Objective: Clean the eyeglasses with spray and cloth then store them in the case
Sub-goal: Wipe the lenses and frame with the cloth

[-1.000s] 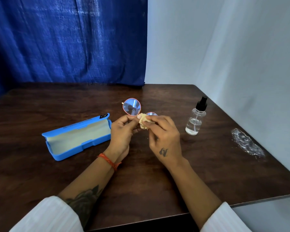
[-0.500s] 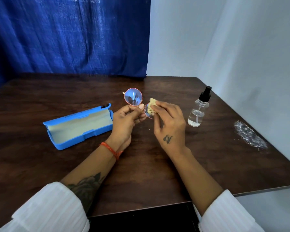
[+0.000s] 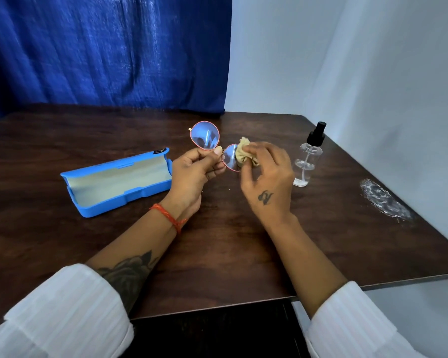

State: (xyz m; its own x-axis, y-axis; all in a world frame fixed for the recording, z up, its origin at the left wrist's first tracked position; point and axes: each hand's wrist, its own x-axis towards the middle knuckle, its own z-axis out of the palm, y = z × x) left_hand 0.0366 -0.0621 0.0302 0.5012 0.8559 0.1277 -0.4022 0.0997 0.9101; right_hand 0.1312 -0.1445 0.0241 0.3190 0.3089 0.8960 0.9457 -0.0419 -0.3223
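Left of the eyeglasses [image 3: 216, 148], the open blue case [image 3: 117, 181] waits on the table [image 3: 243, 249]. The left hand [image 3: 194, 174] pinches their bridge; the right hand [image 3: 268, 174], fingers closed on the cloth [image 3: 245, 154], wipes one lens. The spray bottle [image 3: 308, 156] stands farther right. Next, probably the other lens, then folding.

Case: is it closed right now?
No, the case lies open on the table, its pale lining showing, with nothing inside it.

Round pink-rimmed eyeglasses [image 3: 204, 135] held up, cloth [image 3: 244, 152] on lens, blue case [image 3: 119, 180] open
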